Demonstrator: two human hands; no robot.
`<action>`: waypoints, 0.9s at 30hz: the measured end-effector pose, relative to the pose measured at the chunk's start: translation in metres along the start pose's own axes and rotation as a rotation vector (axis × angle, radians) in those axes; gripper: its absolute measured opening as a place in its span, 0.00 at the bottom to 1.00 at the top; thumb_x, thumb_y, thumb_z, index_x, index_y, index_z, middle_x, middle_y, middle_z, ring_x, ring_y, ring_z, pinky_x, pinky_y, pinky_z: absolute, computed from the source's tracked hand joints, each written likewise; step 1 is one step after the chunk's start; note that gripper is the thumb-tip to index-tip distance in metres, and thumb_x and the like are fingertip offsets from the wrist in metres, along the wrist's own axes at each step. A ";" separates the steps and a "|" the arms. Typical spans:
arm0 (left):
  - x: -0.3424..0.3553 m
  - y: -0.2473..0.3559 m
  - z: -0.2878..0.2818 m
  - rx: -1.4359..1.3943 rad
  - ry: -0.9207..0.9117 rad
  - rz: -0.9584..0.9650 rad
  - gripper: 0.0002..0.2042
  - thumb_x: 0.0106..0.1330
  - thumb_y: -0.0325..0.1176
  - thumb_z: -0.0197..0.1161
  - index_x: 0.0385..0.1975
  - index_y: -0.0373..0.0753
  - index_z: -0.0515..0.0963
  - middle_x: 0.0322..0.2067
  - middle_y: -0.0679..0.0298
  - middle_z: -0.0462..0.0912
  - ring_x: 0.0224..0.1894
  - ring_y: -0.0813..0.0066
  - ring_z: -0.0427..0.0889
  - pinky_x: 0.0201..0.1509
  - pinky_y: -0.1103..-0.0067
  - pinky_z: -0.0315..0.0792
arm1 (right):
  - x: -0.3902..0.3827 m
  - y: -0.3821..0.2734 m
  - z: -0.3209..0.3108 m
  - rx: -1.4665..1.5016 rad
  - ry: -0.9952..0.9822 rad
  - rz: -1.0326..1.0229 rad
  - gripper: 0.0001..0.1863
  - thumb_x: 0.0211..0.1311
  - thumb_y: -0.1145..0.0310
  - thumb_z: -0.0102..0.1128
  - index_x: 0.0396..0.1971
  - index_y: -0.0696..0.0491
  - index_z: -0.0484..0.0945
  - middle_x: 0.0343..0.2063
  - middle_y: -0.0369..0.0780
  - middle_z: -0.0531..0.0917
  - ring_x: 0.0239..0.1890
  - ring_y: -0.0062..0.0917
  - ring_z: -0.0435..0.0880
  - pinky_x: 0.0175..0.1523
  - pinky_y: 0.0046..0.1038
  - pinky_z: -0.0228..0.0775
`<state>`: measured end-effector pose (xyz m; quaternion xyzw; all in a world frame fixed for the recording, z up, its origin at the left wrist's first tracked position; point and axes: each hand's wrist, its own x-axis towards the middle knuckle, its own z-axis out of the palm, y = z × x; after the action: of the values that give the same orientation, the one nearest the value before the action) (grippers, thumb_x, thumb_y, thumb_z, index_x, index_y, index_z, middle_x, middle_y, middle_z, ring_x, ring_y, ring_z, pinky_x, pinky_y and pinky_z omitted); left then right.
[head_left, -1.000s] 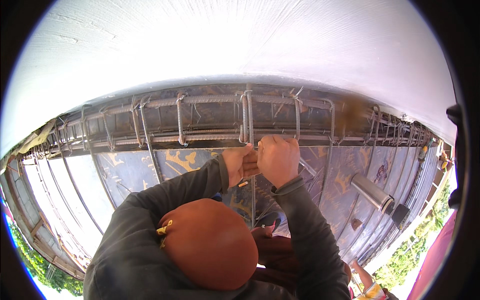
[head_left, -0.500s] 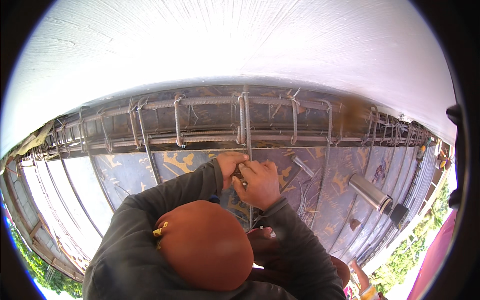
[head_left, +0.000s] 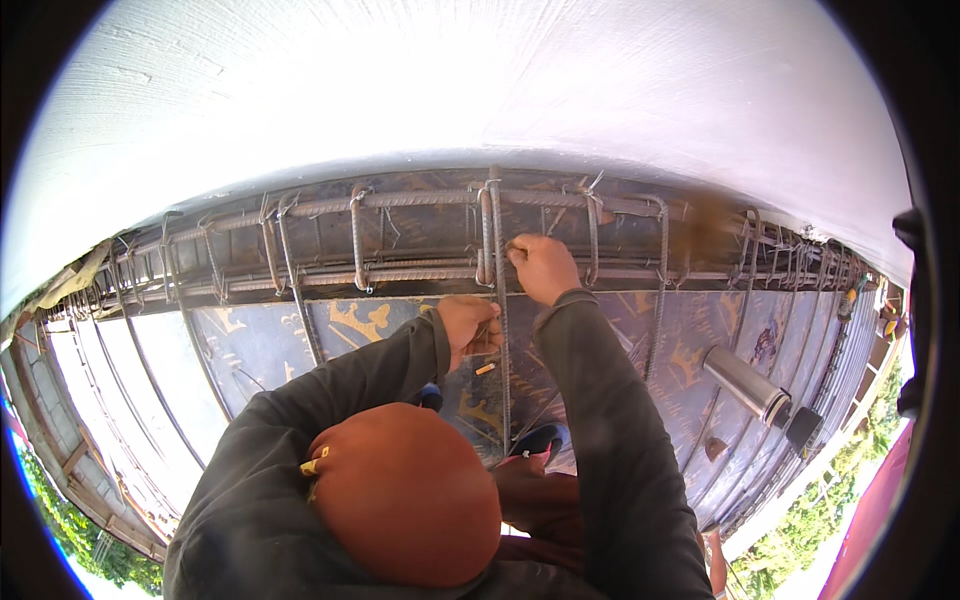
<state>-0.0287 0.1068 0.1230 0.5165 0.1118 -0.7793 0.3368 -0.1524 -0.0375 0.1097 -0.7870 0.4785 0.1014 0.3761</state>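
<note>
An upright ribbed steel bar (head_left: 503, 345) passes between my two hands. My left hand (head_left: 470, 326) is beside it, to the left, with fingers curled in; what they hold, if anything, is too small to make out. Farther up, my right hand (head_left: 545, 268) is closed in a pinch just right of the bar, near the horizontal bars of the rebar cage (head_left: 420, 201). Whatever is in that pinch is hidden. Under my left hand shows a small orange-and-white piece (head_left: 485, 369).
Wire-tied stirrups (head_left: 356, 240) line the cage, against a pale wall (head_left: 480, 90). Dark patterned formwork panels (head_left: 350, 325) lie beneath. A metal cylinder with a black end (head_left: 745, 383) rests at the right. My shoe (head_left: 540, 438) stands on the panels.
My hands were together in front of the upright bar. The right has moved up and away to the cage's bars; the left stays low, slightly shifted.
</note>
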 end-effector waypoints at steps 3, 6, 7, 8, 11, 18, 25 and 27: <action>-0.004 0.003 0.000 0.010 -0.004 0.000 0.08 0.71 0.35 0.58 0.38 0.37 0.78 0.25 0.67 0.80 0.28 0.74 0.83 0.34 0.75 0.82 | -0.004 -0.003 0.001 0.109 0.052 0.051 0.08 0.64 0.63 0.58 0.37 0.45 0.85 0.31 0.38 0.85 0.41 0.36 0.81 0.49 0.43 0.67; -0.004 0.004 -0.003 0.038 -0.018 0.001 0.09 0.71 0.35 0.57 0.36 0.36 0.78 0.24 0.68 0.79 0.27 0.75 0.83 0.33 0.76 0.82 | -0.013 -0.004 0.001 0.126 0.217 -0.018 0.06 0.63 0.64 0.59 0.34 0.46 0.84 0.30 0.37 0.85 0.40 0.36 0.81 0.48 0.42 0.65; -0.004 0.005 -0.005 0.053 -0.018 -0.001 0.09 0.72 0.36 0.56 0.35 0.36 0.78 0.23 0.68 0.79 0.27 0.75 0.83 0.33 0.76 0.81 | -0.017 -0.003 0.002 0.123 0.274 -0.050 0.06 0.63 0.64 0.59 0.33 0.46 0.84 0.30 0.37 0.85 0.40 0.36 0.81 0.48 0.41 0.65; -0.004 0.005 -0.007 0.069 -0.017 -0.002 0.10 0.72 0.36 0.56 0.35 0.36 0.78 0.23 0.68 0.78 0.27 0.76 0.83 0.33 0.76 0.81 | -0.021 -0.001 0.004 0.125 0.329 -0.079 0.05 0.62 0.65 0.60 0.33 0.49 0.83 0.30 0.39 0.85 0.38 0.38 0.81 0.45 0.41 0.67; -0.003 0.007 -0.010 0.095 -0.025 0.001 0.11 0.72 0.37 0.54 0.34 0.36 0.78 0.21 0.69 0.77 0.26 0.76 0.82 0.33 0.77 0.81 | -0.029 -0.001 0.010 0.136 0.443 -0.131 0.06 0.61 0.68 0.62 0.33 0.53 0.82 0.28 0.43 0.84 0.34 0.40 0.82 0.41 0.39 0.71; 0.003 0.033 -0.015 -0.016 -0.051 -0.100 0.10 0.71 0.34 0.53 0.32 0.37 0.77 0.21 0.68 0.80 0.26 0.73 0.84 0.34 0.75 0.82 | -0.051 -0.012 0.023 -0.024 0.550 -0.359 0.04 0.56 0.70 0.62 0.32 0.51 0.81 0.31 0.37 0.82 0.40 0.32 0.80 0.48 0.37 0.66; 0.003 0.045 0.011 -0.209 -0.019 -0.123 0.11 0.72 0.34 0.51 0.31 0.37 0.77 0.23 0.67 0.82 0.27 0.73 0.85 0.34 0.75 0.84 | -0.064 -0.012 0.023 -0.046 0.574 -0.431 0.08 0.51 0.71 0.64 0.32 0.52 0.80 0.34 0.35 0.81 0.43 0.31 0.78 0.52 0.38 0.64; -0.001 0.036 0.008 -0.228 -0.063 -0.090 0.11 0.72 0.35 0.51 0.31 0.38 0.77 0.22 0.68 0.82 0.27 0.73 0.85 0.34 0.75 0.83 | -0.075 -0.003 0.006 -0.049 0.557 -0.405 0.10 0.51 0.71 0.63 0.35 0.52 0.80 0.37 0.36 0.80 0.43 0.32 0.78 0.53 0.38 0.64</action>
<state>-0.0115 0.0760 0.1334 0.4446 0.2121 -0.7916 0.3615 -0.1881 0.0179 0.1458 -0.8723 0.3942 -0.1826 0.2243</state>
